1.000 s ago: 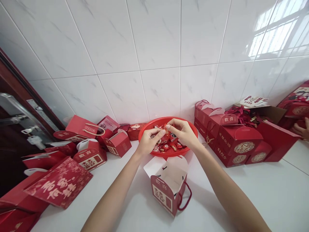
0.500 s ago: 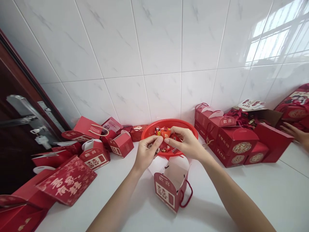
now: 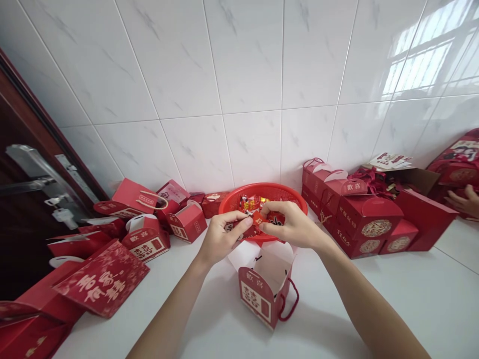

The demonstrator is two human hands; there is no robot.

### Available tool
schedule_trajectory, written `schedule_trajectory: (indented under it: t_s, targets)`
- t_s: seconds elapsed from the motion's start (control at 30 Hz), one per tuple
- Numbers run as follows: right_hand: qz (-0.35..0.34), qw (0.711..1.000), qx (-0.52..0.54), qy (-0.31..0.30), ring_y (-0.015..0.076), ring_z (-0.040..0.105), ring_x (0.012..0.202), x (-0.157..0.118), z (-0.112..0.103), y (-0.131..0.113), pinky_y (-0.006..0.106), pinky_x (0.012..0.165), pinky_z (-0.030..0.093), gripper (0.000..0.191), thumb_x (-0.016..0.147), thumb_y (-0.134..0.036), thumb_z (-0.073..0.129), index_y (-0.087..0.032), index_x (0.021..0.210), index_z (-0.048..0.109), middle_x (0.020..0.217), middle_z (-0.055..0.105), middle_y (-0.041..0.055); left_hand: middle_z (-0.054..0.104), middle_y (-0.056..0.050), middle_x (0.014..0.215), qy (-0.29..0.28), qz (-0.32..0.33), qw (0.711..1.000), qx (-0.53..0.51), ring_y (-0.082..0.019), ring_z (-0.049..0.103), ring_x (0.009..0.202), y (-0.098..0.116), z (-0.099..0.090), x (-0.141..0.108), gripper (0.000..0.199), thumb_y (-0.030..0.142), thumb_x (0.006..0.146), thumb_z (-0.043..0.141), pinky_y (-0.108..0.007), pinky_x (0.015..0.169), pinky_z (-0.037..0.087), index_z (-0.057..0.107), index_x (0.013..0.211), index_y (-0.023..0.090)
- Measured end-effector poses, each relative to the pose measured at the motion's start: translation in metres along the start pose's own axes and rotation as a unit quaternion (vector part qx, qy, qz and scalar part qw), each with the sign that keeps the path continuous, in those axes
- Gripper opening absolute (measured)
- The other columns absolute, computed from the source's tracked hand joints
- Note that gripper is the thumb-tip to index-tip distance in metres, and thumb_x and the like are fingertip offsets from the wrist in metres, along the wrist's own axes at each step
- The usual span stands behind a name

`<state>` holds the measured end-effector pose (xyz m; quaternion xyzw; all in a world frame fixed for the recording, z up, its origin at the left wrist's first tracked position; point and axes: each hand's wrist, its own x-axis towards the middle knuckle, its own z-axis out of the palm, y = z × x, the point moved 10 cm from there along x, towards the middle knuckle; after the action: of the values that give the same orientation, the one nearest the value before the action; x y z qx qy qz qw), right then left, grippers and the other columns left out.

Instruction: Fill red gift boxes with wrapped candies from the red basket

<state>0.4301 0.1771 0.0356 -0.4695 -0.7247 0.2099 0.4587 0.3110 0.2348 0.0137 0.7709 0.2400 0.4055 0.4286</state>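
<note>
Both of my hands hold one small red candy packet (image 3: pixel 257 219) in front of a red plastic basket (image 3: pixel 288 190). My left hand (image 3: pixel 223 233) pinches its left side between thumb and fingers. On the other side, my right hand (image 3: pixel 294 224) pinches it the same way. Wrapped candies (image 3: pixel 250 203) in red and gold lie in the basket, partly hidden by my hands. Just below, an open red gift box (image 3: pixel 258 299) with a white inside and a red rope handle stands upright on the white surface. Nothing shows inside the part of it that I see.
Several red gift boxes (image 3: pixel 145 238) stand and lie on the left, near a dark door (image 3: pixel 22 209) with a metal handle. Stacked red boxes (image 3: pixel 361 219) and a carton (image 3: pixel 419 179) of red items are on the right. Another person's hand (image 3: pixel 466 200) is at the far right.
My hands have moved slightly apart, still on the packet, which now sits a little lower. More candies show in the basket. The other person's hand has shifted toward the red bag.
</note>
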Motion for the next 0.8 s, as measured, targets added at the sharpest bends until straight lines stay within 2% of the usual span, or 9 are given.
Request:
schedule_trajectory:
  t_s: [0.23,0.33,0.53,0.8]
  targets:
    - [-0.006,1.0,0.029,0.004,0.0122,0.044,0.065,0.0016,-0.0013,0.0018,0.026,0.058,0.034,0.022,0.087,-0.036,0.066,-0.019,0.075,0.062,0.07,0.055,-0.0009,0.059,0.001,0.06,0.017,0.02,0.999,0.02,-0.008,0.041,0.047,0.0007,-0.0039,-0.0013,0.027,0.04,0.085,0.064,-0.02,0.04,0.033,0.072,0.072,0.018]
    - [-0.009,1.0,0.017,0.004,0.0112,0.041,0.063,0.0015,0.0004,0.0031,0.026,0.056,0.031,0.021,0.087,-0.036,0.066,-0.019,0.076,0.061,0.069,0.053,-0.0019,0.059,0.001,0.062,0.023,0.024,0.999,0.019,-0.008,0.038,0.046,0.0005,-0.0049,-0.0024,0.026,0.04,0.086,0.064,-0.02,0.039,0.031,0.072,0.073,0.019]
    - [-0.025,1.0,0.004,0.009,0.0125,0.048,0.07,0.0,0.0016,-0.0041,0.026,0.063,0.036,0.015,0.086,-0.03,0.067,-0.019,0.078,0.06,0.076,0.059,-0.0014,0.05,0.003,0.056,0.017,0.014,1.0,-0.006,-0.006,0.031,0.042,-0.0004,-0.0036,-0.0026,0.026,0.038,0.085,0.064,-0.019,0.036,0.027,0.068,0.069,0.018]
    - [-0.025,0.998,0.05,0.0,0.0128,0.05,0.07,-0.0001,0.0018,-0.0049,0.027,0.062,0.038,0.022,0.09,-0.04,0.066,-0.019,0.085,0.065,0.079,0.061,0.0,0.048,0.004,0.053,0.021,0.018,1.0,0.01,-0.006,0.033,0.041,0.0022,-0.008,-0.0024,0.026,0.039,0.086,0.065,-0.02,0.037,0.03,0.069,0.071,0.018]
